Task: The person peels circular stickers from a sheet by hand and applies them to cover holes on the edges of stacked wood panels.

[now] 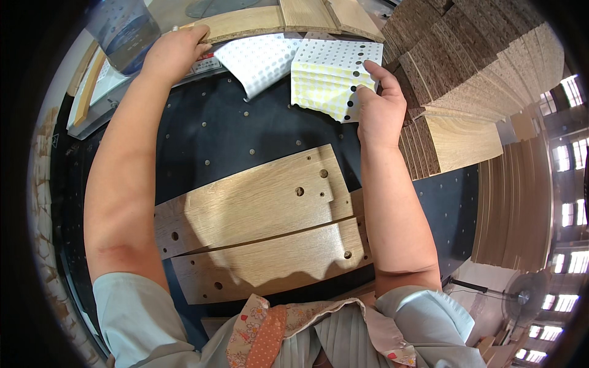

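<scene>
My right hand [383, 110] is at the right edge of a sheet of round stickers [325, 73], with thumb and forefinger on its face. The sheet is white with grey and yellow dots, a column of black dots and a torn lower edge. A second, curled dotted sheet [261, 58] lies to its left. Up at the far left, my left hand [175, 54] has its fingers bent together beside the end of a wooden strip [242, 26]; what they hold, if anything, is hidden. Nearer me lie two wood-grain panels [257, 202] [276, 260] with drilled holes.
A clear bluish plastic container [123, 37] stands at the far left. High stacks of chipboard panels [466, 55] rise at the right, with more boards [515, 202] beyond. The black worktop [227, 135] is dotted with small metal studs. A fan [521, 297] is at the lower right.
</scene>
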Available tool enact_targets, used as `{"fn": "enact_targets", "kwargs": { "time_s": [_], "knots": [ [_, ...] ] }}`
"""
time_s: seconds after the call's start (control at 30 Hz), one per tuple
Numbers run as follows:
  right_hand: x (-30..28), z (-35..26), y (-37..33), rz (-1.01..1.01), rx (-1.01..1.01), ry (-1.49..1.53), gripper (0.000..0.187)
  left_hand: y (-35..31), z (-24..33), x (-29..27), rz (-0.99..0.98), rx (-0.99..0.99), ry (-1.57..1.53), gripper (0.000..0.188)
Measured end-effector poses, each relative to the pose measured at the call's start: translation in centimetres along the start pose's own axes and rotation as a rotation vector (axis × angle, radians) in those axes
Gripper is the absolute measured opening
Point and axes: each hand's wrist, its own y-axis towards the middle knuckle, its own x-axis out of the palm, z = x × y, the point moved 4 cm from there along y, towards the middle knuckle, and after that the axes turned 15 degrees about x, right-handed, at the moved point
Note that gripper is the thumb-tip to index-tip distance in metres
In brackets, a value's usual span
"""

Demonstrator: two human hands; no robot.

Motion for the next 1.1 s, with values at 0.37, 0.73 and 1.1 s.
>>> {"fn": "enact_targets", "kwargs": {
  "time_s": [0.37, 0.73, 1.1],
  "knots": [
    [0.1, -0.7, -0.2, 0.002, 0.112, -0.032, 0.042, 0.0, 0.2, 0.1, 0.004, 0.01, 0.025, 0.021],
    [0.7, -2.6, 0.1, -0.082, 0.159, 0.041, 0.041, -0.2, -0.3, 0.2, -0.051, -0.008, 0.021, 0.028],
    [1.3, -3.5, 0.6, -0.162, 0.228, 0.156, 0.043, 0.1, -2.2, 0.5, 0.02, 0.056, -0.036, 0.033]
  ]
}}
